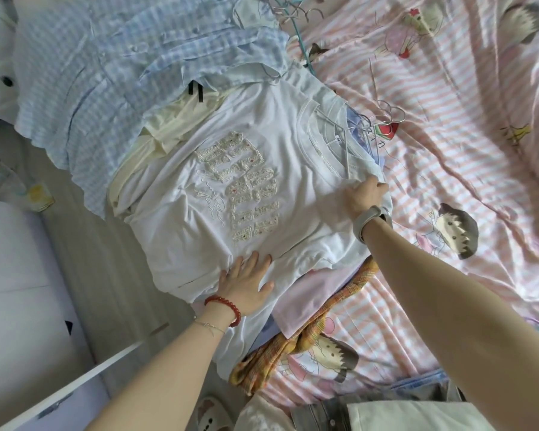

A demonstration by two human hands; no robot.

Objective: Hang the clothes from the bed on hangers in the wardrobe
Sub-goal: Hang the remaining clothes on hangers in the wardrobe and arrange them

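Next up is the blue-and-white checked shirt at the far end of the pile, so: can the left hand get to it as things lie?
Probably yes. The left hand lies flat on the white embroidered T-shirt and holds nothing; the blue-and-white checked shirt lies uncovered beyond, with only flat clothes between.

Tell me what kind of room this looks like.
Most likely a bedroom. A bed sheet with pink stripes and cartoon prints fills the right side, a pile of clothes lies on it with a white T-shirt on top, and wire hangers lie beside the pile.
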